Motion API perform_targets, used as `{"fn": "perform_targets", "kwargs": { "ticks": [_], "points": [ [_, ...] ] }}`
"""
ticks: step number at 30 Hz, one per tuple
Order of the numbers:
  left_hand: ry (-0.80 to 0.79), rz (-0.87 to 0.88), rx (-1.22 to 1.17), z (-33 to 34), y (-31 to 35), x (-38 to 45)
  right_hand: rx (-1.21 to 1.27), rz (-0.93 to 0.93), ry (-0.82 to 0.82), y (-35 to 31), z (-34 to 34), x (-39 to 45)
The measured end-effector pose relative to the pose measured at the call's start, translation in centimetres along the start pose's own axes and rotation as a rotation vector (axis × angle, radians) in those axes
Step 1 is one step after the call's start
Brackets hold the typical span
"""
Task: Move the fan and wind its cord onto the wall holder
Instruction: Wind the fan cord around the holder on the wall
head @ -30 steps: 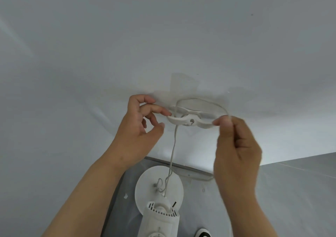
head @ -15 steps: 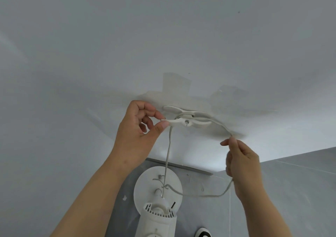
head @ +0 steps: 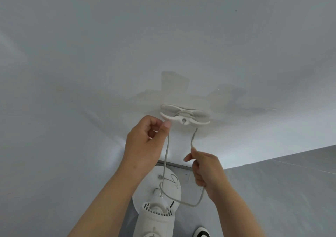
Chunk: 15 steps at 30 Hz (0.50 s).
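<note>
White wall (head: 91, 55) filled most of the frame; grey floor (head: 281, 191) took the lower right. One white fan (head: 156, 213) stood at bottom centre w/ its round base (head: 174, 184) against the wall foot, seen from above, between the two forearms. A black-and-white shoe tip (head: 201, 232) showed at the bottom edge, right of the fan. One wall holder (head: 184, 116), white and two-winged, sat at frame centre under patchy paint marks (head: 174, 84). One cord (head: 166, 155) ran from the fan up to the holder's left end, wrapped behind it, dropped from the right end and sagged in a loop over the base. Left hand (head: 145, 142): thumb and fingers pinched on the cord just under the holder's left wing, partly hiding that tip. Right hand (head: 205, 169), lower and right of centre: fingers curled shut round the cord.
</note>
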<state>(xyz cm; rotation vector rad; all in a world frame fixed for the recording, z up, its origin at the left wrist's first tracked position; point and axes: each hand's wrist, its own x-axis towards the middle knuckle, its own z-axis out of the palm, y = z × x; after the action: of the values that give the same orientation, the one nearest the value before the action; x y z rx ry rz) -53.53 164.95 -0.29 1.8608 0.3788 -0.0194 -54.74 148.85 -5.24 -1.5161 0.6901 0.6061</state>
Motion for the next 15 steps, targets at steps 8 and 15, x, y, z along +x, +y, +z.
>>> {"fn": "perform_targets", "kwargs": {
  "ticks": [8, 15],
  "points": [
    [-0.185, -0.055, 0.111, 0.9, -2.0, -0.4, -0.110, -0.061, -0.162, 0.2, 4.0, -1.0],
    [-0.192, -0.048, 0.174, 0.8, -3.8, -1.4, -0.817, -0.500, -0.111, 2.7, 4.9, -0.7]
  ]
}}
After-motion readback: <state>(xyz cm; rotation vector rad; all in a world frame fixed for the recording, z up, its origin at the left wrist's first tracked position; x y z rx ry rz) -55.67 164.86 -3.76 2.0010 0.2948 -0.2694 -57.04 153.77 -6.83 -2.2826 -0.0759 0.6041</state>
